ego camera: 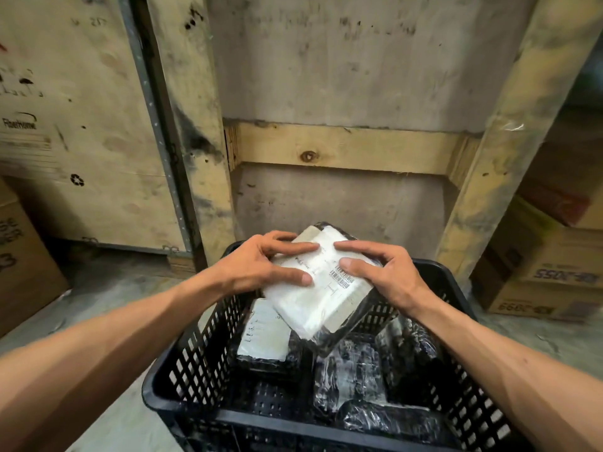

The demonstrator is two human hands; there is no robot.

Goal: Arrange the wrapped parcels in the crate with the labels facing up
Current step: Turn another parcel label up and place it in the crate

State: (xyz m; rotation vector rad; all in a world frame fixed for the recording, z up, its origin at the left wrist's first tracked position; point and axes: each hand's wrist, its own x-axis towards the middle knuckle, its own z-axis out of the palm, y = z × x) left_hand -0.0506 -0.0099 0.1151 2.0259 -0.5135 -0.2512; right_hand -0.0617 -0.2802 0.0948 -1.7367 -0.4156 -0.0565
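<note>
Black crate [182,363] lower centre | I grip white-labelled parcel [318,282] above its far end, label up, left hand [257,267] and right hand [380,272] clamped on its sides | risk: slick wrap slips, parcel flips onto wrapped parcels [355,367] below.

Two bare forearms, sleeveless and unadorned (veins visible), short-nailed fingers [295,276]

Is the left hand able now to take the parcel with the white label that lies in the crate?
Probably not yet: the left hand and right hand both hold a raised parcel, which hangs over the labelled parcel.
</note>
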